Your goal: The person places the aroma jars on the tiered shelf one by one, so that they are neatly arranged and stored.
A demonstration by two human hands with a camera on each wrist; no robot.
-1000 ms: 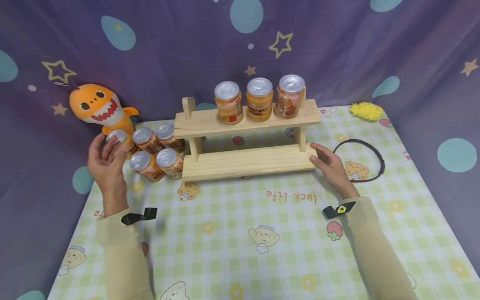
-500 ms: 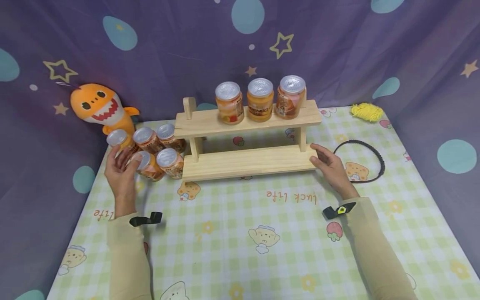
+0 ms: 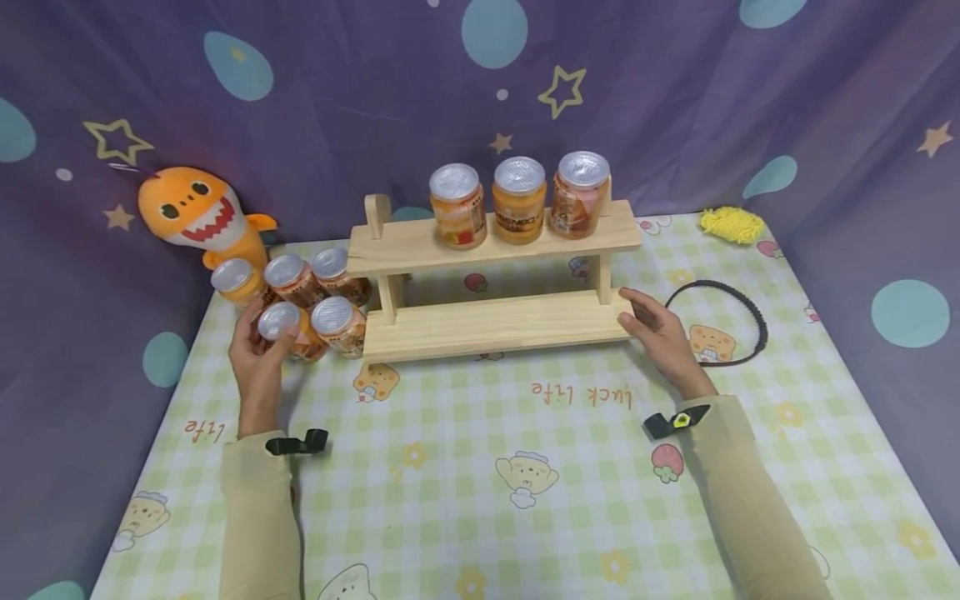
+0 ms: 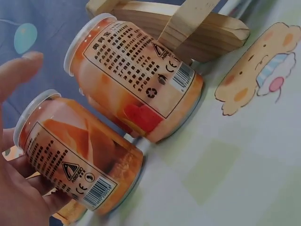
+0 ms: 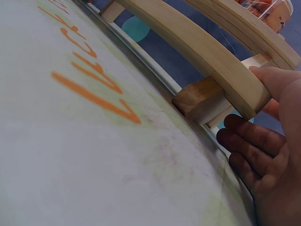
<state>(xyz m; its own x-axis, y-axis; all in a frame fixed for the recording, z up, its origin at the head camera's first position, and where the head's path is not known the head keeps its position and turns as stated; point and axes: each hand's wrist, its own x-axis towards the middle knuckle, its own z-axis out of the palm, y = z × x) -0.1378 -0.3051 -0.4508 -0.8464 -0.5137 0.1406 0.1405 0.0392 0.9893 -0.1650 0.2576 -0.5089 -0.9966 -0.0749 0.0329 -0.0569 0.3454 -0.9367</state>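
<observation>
Several orange-labelled jars with silver lids stand in a cluster left of a two-tier wooden shelf [image 3: 498, 323]. My left hand [image 3: 258, 358] is at the front-left jar [image 3: 303, 337]. Its fingers reach round the far side of that jar [image 4: 77, 155], partly hidden by it, while the thumb is raised apart from it in the left wrist view. Close beside stands another jar [image 4: 136, 75]. At the right end of the lower board, my right hand [image 3: 663, 337] holds the wood [image 5: 202, 52] between thumb and index finger, the other fingers curled below it.
Three jars [image 3: 519, 200] stand on the upper board. An orange shark plush [image 3: 198, 212] leans behind the jar cluster. A dark braided headband [image 3: 753, 317] and a yellow yarn bundle [image 3: 732, 225] lie to the right on the checked tablecloth [image 3: 450, 517]. Purple curtains enclose the back.
My left hand has come right and toward the front, from over the back-left jar to around the front-left one. The right hand stays at the shelf's end, and the jars stay in place.
</observation>
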